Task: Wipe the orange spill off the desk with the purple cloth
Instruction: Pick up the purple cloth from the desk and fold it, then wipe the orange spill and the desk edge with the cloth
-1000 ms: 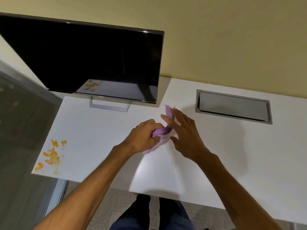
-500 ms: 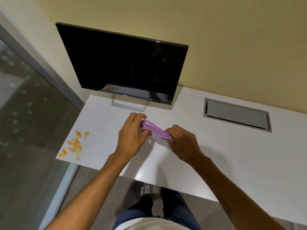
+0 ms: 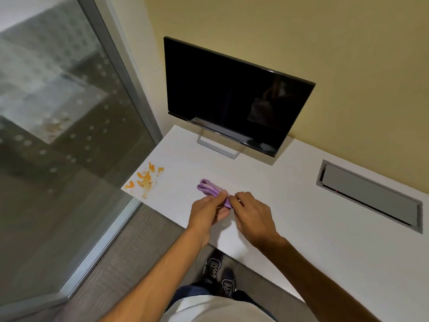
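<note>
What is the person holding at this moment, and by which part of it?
The purple cloth, folded into a bundle. The left hand and right hand pinch its near end, while its far looped end sticks out toward the orange spill.

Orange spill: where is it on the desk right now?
In the head view, the orange spill sits at the desk's front-left corner beside the glass wall, left of the purple cloth and both hands, untouched.

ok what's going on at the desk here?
A person holds a folded purple cloth over the white desk, left hand and right hand both pinching its near end. The orange spill sits untouched at the desk's left corner, apart from the cloth. Wiping not yet begun.
</note>
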Motion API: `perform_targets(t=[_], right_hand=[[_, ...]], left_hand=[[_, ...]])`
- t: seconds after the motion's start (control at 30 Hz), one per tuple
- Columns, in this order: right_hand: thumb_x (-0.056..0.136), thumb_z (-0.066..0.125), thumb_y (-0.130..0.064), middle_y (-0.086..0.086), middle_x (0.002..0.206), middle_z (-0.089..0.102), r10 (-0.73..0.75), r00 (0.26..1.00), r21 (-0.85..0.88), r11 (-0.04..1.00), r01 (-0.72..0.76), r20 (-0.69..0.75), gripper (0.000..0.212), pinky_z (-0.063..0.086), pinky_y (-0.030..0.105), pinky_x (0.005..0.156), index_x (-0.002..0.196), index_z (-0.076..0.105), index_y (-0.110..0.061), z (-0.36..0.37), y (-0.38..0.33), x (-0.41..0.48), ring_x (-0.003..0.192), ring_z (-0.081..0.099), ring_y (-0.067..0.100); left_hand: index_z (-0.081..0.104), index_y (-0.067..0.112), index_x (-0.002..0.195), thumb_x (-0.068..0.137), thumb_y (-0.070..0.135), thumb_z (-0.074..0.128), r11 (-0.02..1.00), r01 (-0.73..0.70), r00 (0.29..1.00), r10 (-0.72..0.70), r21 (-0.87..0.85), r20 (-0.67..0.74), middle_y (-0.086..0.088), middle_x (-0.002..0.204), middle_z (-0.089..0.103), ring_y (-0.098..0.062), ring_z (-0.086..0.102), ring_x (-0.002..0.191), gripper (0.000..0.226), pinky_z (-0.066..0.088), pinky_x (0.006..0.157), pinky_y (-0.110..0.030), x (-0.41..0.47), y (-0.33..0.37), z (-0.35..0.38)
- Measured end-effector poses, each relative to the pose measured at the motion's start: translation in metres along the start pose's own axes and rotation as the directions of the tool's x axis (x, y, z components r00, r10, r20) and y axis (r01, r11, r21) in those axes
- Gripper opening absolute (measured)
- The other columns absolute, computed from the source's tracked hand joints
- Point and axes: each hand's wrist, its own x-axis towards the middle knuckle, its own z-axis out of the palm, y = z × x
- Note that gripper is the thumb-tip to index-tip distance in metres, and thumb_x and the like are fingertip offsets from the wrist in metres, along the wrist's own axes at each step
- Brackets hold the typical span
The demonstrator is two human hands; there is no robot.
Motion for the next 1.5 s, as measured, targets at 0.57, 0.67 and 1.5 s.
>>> perform_targets(t=[0.57,0.67,1.5], right_hand=[[0.094,0.071,-0.024,0.007,0.128,0.063,-0.279,0.938,0.448,0.879,0.164,0.206,0.051,0.064,0.037,0.078,0.14,0.048,-0.024,0.016,-0.07,0.004,0.1,0.068,0.024],[0.097,0.068,-0.026,0.007,0.138,0.058,-0.261,0.919,0.51,0.857,0.08,0.294,0.051,0.062,0.038,0.088,0.143,0.048,-0.021,0.015,-0.09,0.016,0.107,0.068,0.024],[0.099,0.062,-0.031,-0.005,0.097,0.066,0.356,0.842,0.315,0.81,-0.494,0.405,0.003,0.047,0.018,0.073,0.097,0.062,-0.028,0.129,-0.175,0.132,0.079,0.06,0.013]], left_hand=[[0.07,0.002,0.099,0.095,-0.001,0.062,0.948,-0.262,0.895,0.169,-0.181,-0.414,-0.01,0.086,0.075,-0.013,0.073,0.067,0.01,0.062,0.068,-0.028,-0.047,-0.018,-0.069],[0.07,0.006,0.096,0.094,-0.001,0.063,0.936,-0.309,0.858,0.2,-0.165,-0.472,-0.01,0.087,0.076,-0.014,0.073,0.069,0.01,0.062,0.071,-0.03,-0.05,-0.012,-0.085],[0.065,0.01,0.123,0.087,0.014,0.069,0.811,-0.145,0.97,0.229,0.566,-0.081,-0.009,0.118,0.07,-0.022,0.066,0.103,0.036,0.052,0.091,-0.031,0.058,0.062,-0.251]])
